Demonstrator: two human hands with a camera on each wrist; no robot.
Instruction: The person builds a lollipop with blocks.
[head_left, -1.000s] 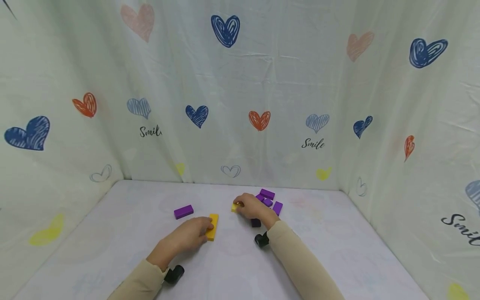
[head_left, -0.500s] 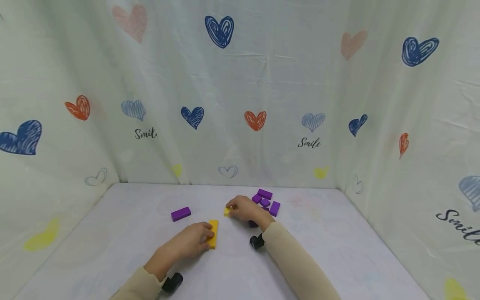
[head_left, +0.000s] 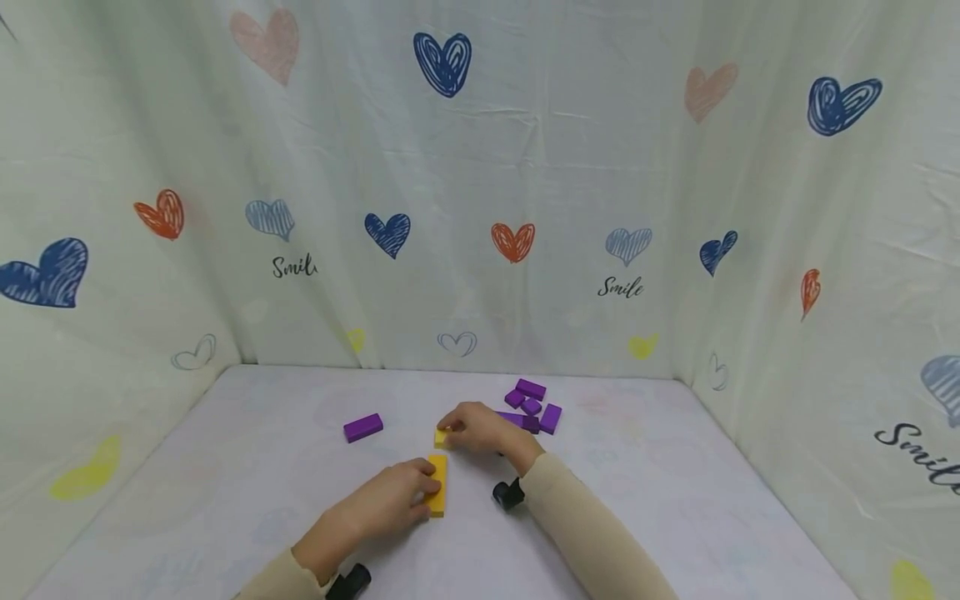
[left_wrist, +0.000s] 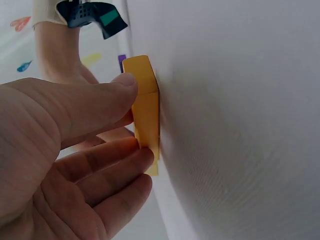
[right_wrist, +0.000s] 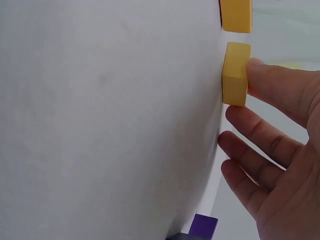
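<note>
My left hand (head_left: 386, 500) holds a long yellow-orange block (head_left: 439, 500) flat on the white table, thumb on one side and fingertips on the other. Just beyond its far end, my right hand (head_left: 483, 431) pinches a smaller, paler yellow block (head_left: 441, 438). The right wrist view shows the thumb on this small block (right_wrist: 236, 75) and a fingertip at its end, while the other fingers spread apart from it. A narrow gap separates it from the long block (right_wrist: 236, 15). In the left wrist view, the left thumb presses the near end of the long block (left_wrist: 146, 117).
One purple block (head_left: 363, 427) lies alone to the left. Behind the right hand, several purple blocks (head_left: 551, 418) form a loose group, partly covered by the hand. White curtains (head_left: 480, 300) printed with hearts stand around the table's back and sides.
My right hand has brought the small yellow block left and closer to me. My left hand has shifted the long block slightly right and closer. The gap between the two blocks has narrowed.
</note>
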